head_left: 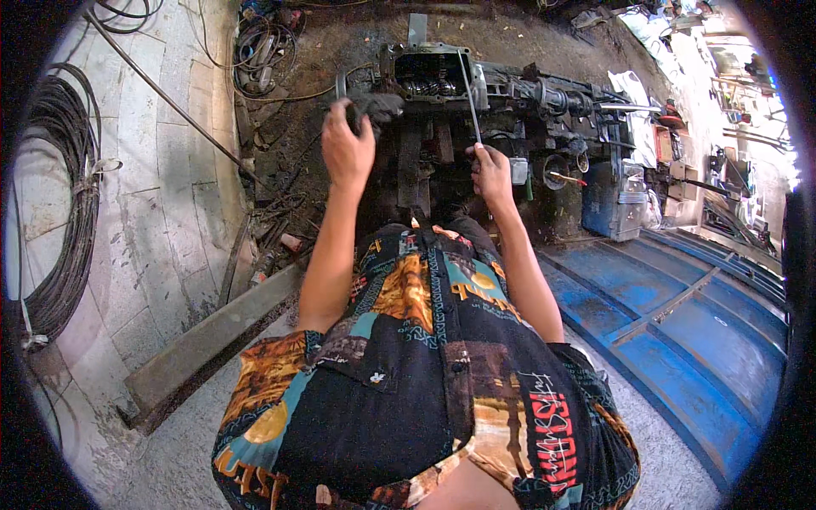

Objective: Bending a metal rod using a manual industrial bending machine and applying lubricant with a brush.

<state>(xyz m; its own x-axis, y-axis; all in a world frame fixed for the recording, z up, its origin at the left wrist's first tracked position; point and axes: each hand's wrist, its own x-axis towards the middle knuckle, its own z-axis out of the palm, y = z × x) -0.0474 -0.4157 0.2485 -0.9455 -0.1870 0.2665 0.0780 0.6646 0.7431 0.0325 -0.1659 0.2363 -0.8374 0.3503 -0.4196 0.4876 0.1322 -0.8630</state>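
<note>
In front of me lies a greasy gearbox housing [431,53] with an open top, and gears [429,87] show inside it. My right hand [491,175] is closed round the near end of a long, thin metal rod [472,106]. The rod's far end reaches the right rim of the opening; I cannot tell its exact kind. At the left end of the housing, my left hand [348,146] has its fingers bent and its thumb apart, against a dark, greasy, rag-like thing [378,105]. Its fingertips are partly hidden, and what they grip is unclear.
A long shaft assembly [557,98] extends right from the housing. A blue container [603,204] stands beside blue metal panels [680,319]. A round can [557,170] sits below the shaft. Coiled black cable [64,221] hangs at left, and a metal beam [212,336] lies nearby.
</note>
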